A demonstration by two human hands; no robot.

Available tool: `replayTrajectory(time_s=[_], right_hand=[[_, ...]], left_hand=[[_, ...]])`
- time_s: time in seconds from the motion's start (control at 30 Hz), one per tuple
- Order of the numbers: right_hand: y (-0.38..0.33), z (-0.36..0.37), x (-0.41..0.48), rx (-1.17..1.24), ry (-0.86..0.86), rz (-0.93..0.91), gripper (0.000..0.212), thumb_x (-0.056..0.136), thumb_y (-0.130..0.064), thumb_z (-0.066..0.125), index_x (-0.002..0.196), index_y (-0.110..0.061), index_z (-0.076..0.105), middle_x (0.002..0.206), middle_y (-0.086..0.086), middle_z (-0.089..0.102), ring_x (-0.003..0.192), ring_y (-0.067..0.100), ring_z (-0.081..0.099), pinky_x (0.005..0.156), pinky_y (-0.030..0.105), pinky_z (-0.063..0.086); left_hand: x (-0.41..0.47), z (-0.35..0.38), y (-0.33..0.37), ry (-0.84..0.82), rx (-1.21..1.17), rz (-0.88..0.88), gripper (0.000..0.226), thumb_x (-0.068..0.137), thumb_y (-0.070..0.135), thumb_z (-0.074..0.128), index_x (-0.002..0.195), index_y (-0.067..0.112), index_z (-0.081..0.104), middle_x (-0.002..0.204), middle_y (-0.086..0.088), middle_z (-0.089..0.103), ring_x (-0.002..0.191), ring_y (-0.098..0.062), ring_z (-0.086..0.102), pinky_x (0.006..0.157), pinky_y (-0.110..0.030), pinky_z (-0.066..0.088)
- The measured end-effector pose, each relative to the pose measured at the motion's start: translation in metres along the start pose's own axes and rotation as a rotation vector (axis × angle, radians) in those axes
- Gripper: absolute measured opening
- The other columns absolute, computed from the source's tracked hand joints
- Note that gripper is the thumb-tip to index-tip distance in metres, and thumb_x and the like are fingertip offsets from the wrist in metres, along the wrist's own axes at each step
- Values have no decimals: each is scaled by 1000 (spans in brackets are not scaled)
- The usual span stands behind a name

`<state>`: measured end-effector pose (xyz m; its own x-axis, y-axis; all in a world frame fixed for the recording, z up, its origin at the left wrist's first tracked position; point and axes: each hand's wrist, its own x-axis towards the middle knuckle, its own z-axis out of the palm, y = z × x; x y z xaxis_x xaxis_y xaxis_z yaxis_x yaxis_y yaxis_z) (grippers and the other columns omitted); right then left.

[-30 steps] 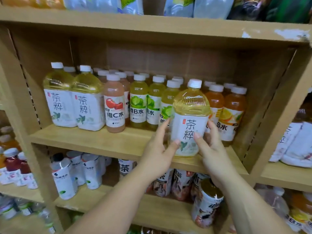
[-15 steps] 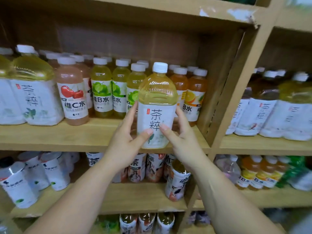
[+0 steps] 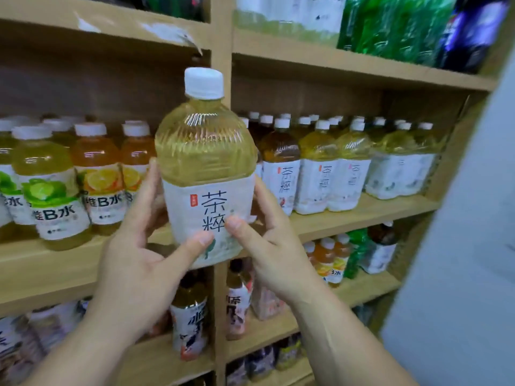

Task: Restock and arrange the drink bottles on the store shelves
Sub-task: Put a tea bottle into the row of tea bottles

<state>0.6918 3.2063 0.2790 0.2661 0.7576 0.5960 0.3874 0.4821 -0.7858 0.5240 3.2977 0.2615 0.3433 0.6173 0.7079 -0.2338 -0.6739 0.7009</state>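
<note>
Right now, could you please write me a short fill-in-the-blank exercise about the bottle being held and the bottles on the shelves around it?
1. The left hand and right hand grip one large tea bottle whose cap is ____.
2. The small orange-label bottles stand to its ____.
3. The shelved tea bottles stand to its ____.
Missing words: white, left, right.

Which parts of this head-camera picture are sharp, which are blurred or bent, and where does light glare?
Head view: the held tea bottle is sharpest, with small glints on its ribbed shoulder. Head view, top right: the green bottles are smeared. Head view, edges: the shelf boards slant and bow from the wide lens. Head view, upper left: the back panel sits in shadow.
</note>
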Motion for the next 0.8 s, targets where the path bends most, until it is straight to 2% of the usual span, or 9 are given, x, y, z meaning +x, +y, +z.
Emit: replayTrajectory(time_s=[0.07,0.17,0.27,0.33,0.4,0.53,0.6,0.7,0.8], right_hand=[[3,-34,-7,4,23,2,64,101,-25,64,159,-23,37,157,-7,49,144,11,47,116,45,45],[13,-85,-16,-9,63,-3,65,99,-31,65,158,-25,38,157,-6,49,145,16,47,116,51,44],[24,-140,-26,-9,101,5,68,96,-39,66,158,-29,39,155,-9,51,143,15,49,114,50,46],[32,-178,-31,-18,122,0,68,95,-42,66,157,-34,39,154,-9,53,141,16,52,111,49,49],[39,-215,-37,-19,145,-8,67,95,-46,65,156,-39,39,153,-11,53,139,14,53,110,46,51],[50,-283,-41,-51,186,-8,65,97,-48,63,156,-44,38,155,-13,51,141,7,50,111,42,49],[56,-314,-38,-49,189,-11,60,101,-41,63,156,-43,38,154,-13,51,141,7,50,110,38,51],[71,-350,-28,-22,187,12,60,102,-34,62,156,-42,38,150,-12,56,136,9,56,103,31,55],[89,-376,-15,-19,202,59,60,102,-34,62,156,-45,38,147,-14,59,132,9,59,102,36,56]], left_hand=[[1,35,6,-9,2,11,103,74,42,83,159,50,26,149,12,58,137,-18,56,97,-62,53],[1,89,9,-11,13,-7,103,70,47,83,156,56,27,148,16,58,136,-13,56,102,-58,52],[4,147,12,-32,51,-13,103,69,51,83,154,61,26,142,22,61,131,-4,59,94,-34,60],[9,187,15,-74,30,-8,102,75,43,87,154,62,25,139,25,62,128,-2,61,85,-29,62],[14,227,17,-123,-28,-21,101,79,34,88,153,63,25,141,23,61,131,-6,60,85,-32,63],[26,301,15,-172,-69,-34,99,84,24,82,150,69,23,137,27,62,129,0,59,86,-17,58],[37,332,13,-204,-60,-38,99,88,21,81,149,71,20,137,27,62,129,2,58,90,-19,57],[56,368,6,-250,-53,-76,99,90,24,80,148,73,16,135,24,65,128,2,59,101,-36,56],[74,399,-7,-269,-81,-128,98,90,22,80,150,69,19,138,19,64,127,0,60,101,-37,57]])
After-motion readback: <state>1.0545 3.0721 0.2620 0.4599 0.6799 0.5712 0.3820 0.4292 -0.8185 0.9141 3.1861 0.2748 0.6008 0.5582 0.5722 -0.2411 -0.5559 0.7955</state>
